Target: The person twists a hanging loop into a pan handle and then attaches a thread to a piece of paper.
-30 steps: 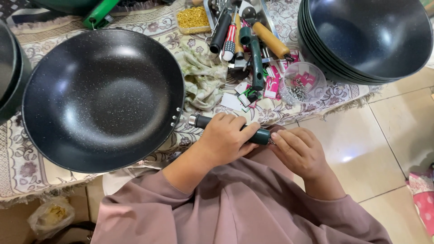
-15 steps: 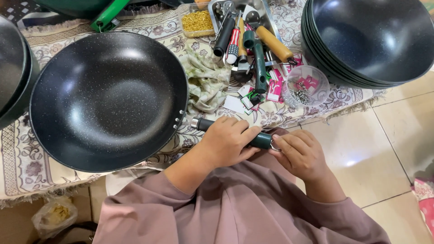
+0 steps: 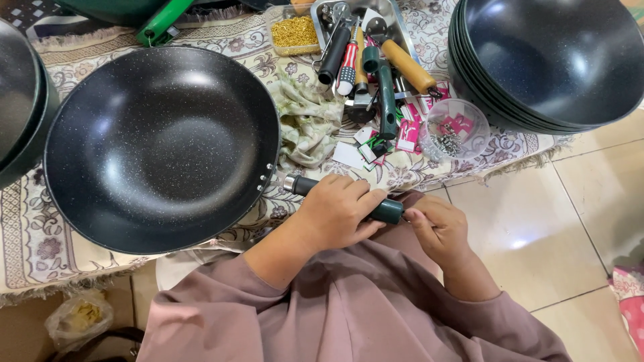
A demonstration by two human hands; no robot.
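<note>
The left hand is wrapped firmly around the dark green handle of the black speckled wok, fingers curled over its middle. The right hand pinches at the handle's free end, fingertips closed on the end cap; whether a small part sits between them cannot be told. The wok rests on the patterned cloth in front of the person, its handle pointing toward the lap. To do this well, the left hand should probably hold the handle steady against turning while the right works squarely at the tip. Compared with half a second ago, the wok lies slightly further right in view, and both hands remain on the handle. Beyond lie a tray of tools and a stack of woks.
</note>
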